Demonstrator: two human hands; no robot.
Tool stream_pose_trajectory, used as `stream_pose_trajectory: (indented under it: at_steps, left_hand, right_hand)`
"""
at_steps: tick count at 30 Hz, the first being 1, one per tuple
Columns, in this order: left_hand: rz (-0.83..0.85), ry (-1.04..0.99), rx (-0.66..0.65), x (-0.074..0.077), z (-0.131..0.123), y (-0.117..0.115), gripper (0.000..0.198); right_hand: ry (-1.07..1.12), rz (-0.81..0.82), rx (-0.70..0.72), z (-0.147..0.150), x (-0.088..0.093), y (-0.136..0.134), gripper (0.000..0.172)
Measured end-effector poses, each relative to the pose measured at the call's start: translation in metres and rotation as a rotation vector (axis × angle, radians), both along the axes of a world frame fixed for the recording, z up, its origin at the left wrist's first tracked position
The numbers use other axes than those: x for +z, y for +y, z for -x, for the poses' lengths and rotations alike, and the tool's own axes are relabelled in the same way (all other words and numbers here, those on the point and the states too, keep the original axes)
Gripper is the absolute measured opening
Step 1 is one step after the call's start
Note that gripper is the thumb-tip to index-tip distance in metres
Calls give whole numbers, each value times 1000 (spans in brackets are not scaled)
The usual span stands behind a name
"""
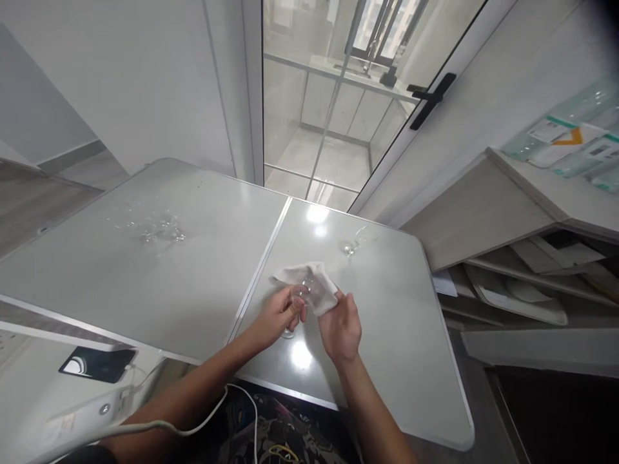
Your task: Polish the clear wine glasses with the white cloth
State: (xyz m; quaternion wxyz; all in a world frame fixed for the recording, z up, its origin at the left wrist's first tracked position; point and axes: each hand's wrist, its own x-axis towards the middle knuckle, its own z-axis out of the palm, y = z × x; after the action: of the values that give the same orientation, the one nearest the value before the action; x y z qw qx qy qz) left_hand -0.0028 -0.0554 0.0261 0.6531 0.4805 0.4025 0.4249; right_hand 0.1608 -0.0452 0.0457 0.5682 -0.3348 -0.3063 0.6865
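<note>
My left hand (283,311) is closed around a small clear stemmed glass (305,290); its round foot shows below the fingers. A white cloth (323,293) is draped behind and against the glass bowl. With its palm turned up, my right hand (342,325) grips the cloth's right edge, its fingers partly hidden. Both hands are above the right half of the grey table (396,335). Farther back on that half is another clear glass (349,248), whose outline is faint.
Several clear glass pieces (162,231) are clustered on the table's left half. A phone (98,364) and a white cable (193,425) are at lower left. Beyond the table is a glass door with a black handle (432,100). Shelving (527,206) with wrapped bottles (570,145) stands right.
</note>
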Motion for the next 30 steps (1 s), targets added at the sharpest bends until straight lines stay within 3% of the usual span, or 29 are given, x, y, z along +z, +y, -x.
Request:
stream_pose_trajectory:
  at_steps: [3,6,8,10,15,18,20,22,25,27,30]
  left_hand:
    - [126,-138,-276,8,10,-5,56]
    - [335,-338,-459,12,19,-7,61]
    - [405,-399,-441,10,20,-6,64]
    - [387,-350,-349,8,16,-6,64]
    - [-33,239,3,9,11,-9,42]
    - [-196,499,-34,12,14,-11,25]
    - [-158,442,-164,13,15,-11,21]
    - [-79,294,-229,11,15,-9,17]
    - [-77,207,-187,6,13,-7,18]
    - [-78,209,-226,1,12,-8,23]
    - [55,24,-279,-7,8,-12,38]
  right_hand:
    - [24,41,30,-7,-1,-1,44]
    - [16,41,250,-15,-6,4,60]
    - [-31,22,334,-14,-10,5,66]
    - [-136,-13,302,-9,-12,4,69]
    - [-491,-119,41,1,-6,-3,72]
    - [-389,-125,169,-7,1,-3,75]
    - [-285,-81,339,-15,4,1,65]
    - [-243,-37,411,-21,6,6,55]
    - [-201,-22,255,-18,2,10,54]
    - [-127,-3,139,-10,-4,9,55]
    - [-2,67,213,6,-14,1,57]
